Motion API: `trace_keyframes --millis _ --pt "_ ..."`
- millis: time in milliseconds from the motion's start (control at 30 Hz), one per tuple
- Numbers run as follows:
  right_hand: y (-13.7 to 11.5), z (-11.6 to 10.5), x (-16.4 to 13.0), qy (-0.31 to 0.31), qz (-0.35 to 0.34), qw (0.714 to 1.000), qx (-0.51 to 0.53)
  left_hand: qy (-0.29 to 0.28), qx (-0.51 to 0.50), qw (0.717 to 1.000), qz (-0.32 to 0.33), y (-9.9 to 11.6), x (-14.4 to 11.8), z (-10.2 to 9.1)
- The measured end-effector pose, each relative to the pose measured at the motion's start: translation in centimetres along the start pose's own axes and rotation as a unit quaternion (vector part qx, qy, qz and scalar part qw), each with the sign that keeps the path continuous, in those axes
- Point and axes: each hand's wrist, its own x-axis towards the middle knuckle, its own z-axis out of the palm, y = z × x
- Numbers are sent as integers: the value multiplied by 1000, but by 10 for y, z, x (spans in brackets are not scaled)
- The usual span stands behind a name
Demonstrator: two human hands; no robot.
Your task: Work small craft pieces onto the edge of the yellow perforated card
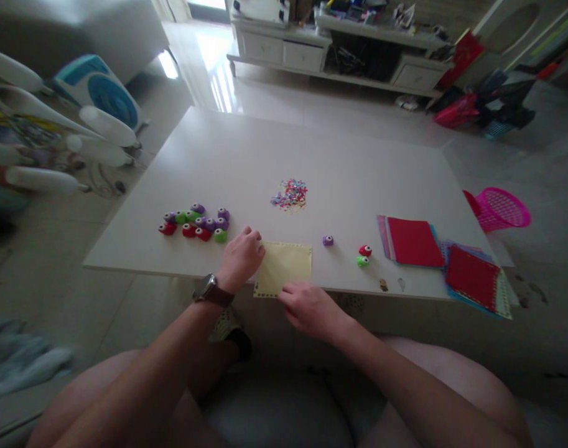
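Observation:
A pale yellow sheet of paper (286, 264) lies at the table's front edge, with small cut-out shapes along its borders. My left hand (242, 254), with a watch on the wrist, is closed at the sheet's upper left edge, fingers curled on it. My right hand (311, 306) pinches the lower edge, where the sheet overhangs the table slightly. Its fingertips are partly hidden. Right of the sheet stands a small purple craft punch (328, 241) with an eye on it. Farther right are a red punch (365, 250) and a green punch (363, 262), side by side.
Several punches (202, 234) cluster on the white table (358, 168) to the left. Colourful paper confetti (290, 195) is heaped behind the sheet. At right lie a stack of coloured paper (414, 241) and a fanned pile with cut borders (473, 277). A pink basket (502, 208) stands beyond.

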Motion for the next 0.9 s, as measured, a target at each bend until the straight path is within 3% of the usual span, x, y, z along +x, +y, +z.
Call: trace_keyframes --millis 267,433,600,800,900 --pt "-29 27 -4 -41 -95 995 7 39 -14 997 -62 -28 17 4" --pt "-41 36 -7 -43 -108 993 9 25 -59 996 -59 -22 23 5" --pt "-55 41 -10 -66 -93 993 17 -5 -107 994 6 8 15 14" --pt "-75 46 -7 -173 -43 984 12 -51 -146 974 166 69 -19 23" --pt "-83 50 -5 -165 -45 985 23 -110 -163 953 229 98 -38 26"
